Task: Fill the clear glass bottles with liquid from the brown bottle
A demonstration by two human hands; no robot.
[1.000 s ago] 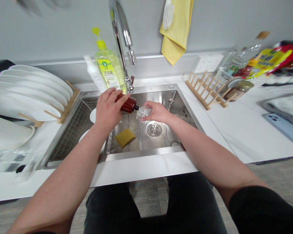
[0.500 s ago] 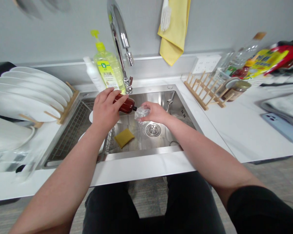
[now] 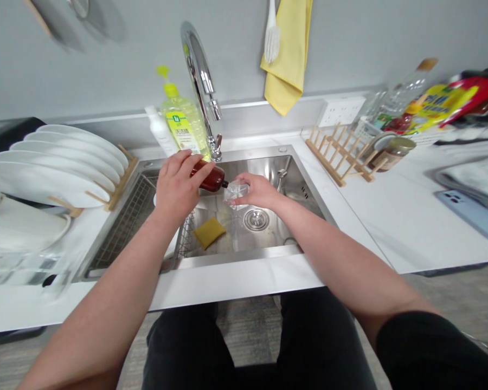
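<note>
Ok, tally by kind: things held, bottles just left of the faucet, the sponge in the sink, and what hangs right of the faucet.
Bottles: 3 (brown bottle, white bottle, green bottle)
Clear item: 1
Sponge: 1
Cloth: 1
Brush: 1
Total: 7

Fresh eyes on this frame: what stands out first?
The red-brown bottle tilted in the left hand above the sink, neck toward the clear item in the right hand. Then the big yellow-green soap bottle behind the sink, left of the faucet, and the yellow cloth on the wall.
</note>
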